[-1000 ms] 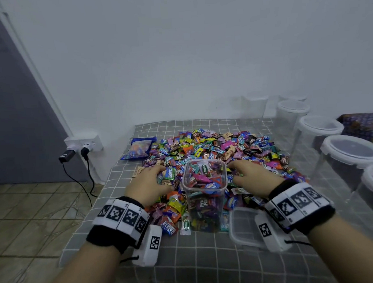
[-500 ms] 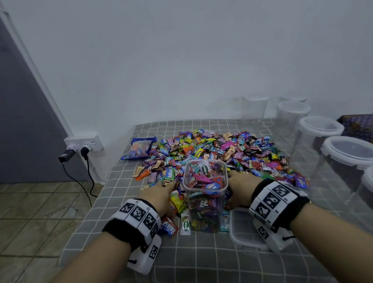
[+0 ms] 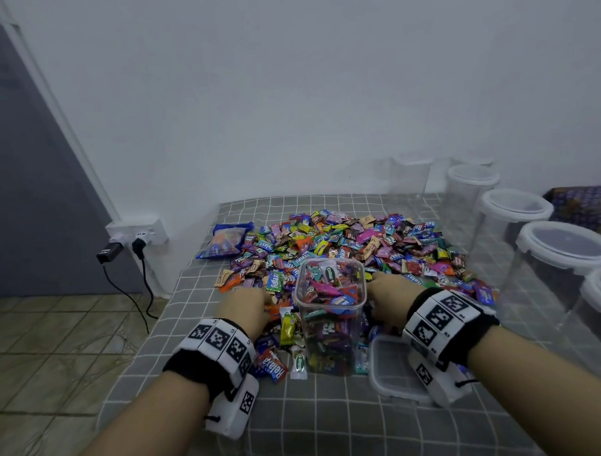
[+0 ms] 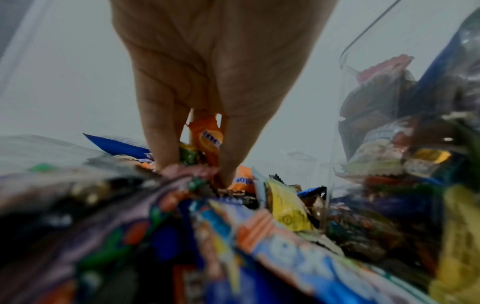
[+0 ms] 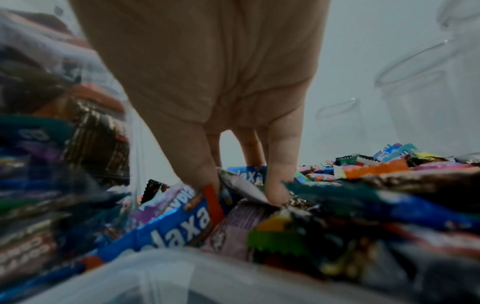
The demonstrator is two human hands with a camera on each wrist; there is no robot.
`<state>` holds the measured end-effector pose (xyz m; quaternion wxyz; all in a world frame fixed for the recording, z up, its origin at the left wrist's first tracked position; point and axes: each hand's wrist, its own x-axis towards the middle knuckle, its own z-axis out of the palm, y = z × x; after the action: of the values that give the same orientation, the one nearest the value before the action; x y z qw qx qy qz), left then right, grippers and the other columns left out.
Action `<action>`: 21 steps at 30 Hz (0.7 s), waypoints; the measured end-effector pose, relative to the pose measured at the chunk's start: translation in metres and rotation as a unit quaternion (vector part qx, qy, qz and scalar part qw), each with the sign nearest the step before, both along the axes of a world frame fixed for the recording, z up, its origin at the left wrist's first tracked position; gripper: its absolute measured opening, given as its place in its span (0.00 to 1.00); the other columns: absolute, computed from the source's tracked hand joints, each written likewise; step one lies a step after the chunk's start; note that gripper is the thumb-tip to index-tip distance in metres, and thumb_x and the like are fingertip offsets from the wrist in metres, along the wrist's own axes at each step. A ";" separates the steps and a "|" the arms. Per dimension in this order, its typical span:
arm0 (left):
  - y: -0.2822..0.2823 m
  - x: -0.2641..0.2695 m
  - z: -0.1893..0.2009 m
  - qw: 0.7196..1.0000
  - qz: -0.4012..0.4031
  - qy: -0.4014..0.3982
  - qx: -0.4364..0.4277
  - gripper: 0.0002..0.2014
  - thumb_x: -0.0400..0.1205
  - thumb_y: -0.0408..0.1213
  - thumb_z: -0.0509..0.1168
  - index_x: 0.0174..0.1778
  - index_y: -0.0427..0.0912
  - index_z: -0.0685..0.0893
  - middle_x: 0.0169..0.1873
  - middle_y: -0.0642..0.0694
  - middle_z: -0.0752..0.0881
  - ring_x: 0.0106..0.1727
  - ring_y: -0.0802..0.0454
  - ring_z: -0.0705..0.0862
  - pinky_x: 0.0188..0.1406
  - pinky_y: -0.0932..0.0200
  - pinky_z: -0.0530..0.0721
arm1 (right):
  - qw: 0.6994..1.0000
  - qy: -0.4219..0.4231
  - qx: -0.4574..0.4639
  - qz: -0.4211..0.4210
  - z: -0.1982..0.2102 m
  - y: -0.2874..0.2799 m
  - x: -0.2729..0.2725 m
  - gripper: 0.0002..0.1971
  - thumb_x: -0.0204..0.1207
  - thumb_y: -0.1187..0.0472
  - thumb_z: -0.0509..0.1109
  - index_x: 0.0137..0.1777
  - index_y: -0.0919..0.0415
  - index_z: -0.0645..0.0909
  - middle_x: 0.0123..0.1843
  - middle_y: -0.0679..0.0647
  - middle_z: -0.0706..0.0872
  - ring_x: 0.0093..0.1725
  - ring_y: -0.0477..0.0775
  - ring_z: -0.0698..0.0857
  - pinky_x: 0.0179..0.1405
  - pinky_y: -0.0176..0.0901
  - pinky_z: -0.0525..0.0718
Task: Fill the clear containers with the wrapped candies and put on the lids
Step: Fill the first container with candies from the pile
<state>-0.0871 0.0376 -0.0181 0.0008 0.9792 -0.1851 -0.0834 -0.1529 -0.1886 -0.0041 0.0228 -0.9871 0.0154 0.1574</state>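
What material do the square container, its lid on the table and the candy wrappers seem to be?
Square container: clear, glossy, rigid plastic probably; the candies show through its walls. Lid: translucent, frosted plastic, with a raised rim. Candy wrappers: thin, shiny printed film or foil, with crinkled, serrated ends.

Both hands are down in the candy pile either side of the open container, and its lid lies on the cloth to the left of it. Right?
Not quite: the lid lies to the right of the container, under the right hand's wrist, as the head view shows. The rest holds; the left hand is in the candy pile too.
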 end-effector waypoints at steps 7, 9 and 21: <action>0.001 -0.002 0.005 0.999 0.019 -0.019 -0.028 0.12 0.83 0.40 0.63 0.59 0.41 0.84 0.56 0.43 0.86 0.57 0.46 0.83 0.54 0.55 0.80 | 0.999 -0.043 0.033 -0.005 0.003 -0.008 -0.006 0.22 0.79 0.66 0.62 0.72 0.51 0.74 0.63 0.58 0.81 0.62 0.59 0.79 0.57 0.46 0.78; 0.001 -0.004 0.006 0.999 0.020 -0.017 -0.039 0.12 0.83 0.40 0.63 0.58 0.41 0.84 0.55 0.43 0.86 0.57 0.46 0.82 0.52 0.56 0.79 | 0.997 -0.058 0.050 -0.012 0.005 -0.009 -0.008 0.22 0.79 0.66 0.61 0.72 0.52 0.74 0.63 0.58 0.82 0.61 0.58 0.80 0.56 0.45 0.79; 0.001 -0.008 0.020 0.980 0.014 -0.037 -0.193 0.08 0.80 0.41 0.67 0.46 0.40 0.87 0.43 0.44 0.87 0.47 0.46 0.82 0.46 0.53 0.78 | 0.974 -0.151 0.157 -0.059 0.009 -0.012 -0.018 0.19 0.77 0.63 0.66 0.68 0.51 0.79 0.64 0.54 0.84 0.59 0.54 0.83 0.55 0.42 0.80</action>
<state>-0.0955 0.0383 0.0017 0.1844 0.9654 -0.1842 -0.0097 -0.1707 -0.2004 0.0051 0.1884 -0.9810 0.0448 0.0059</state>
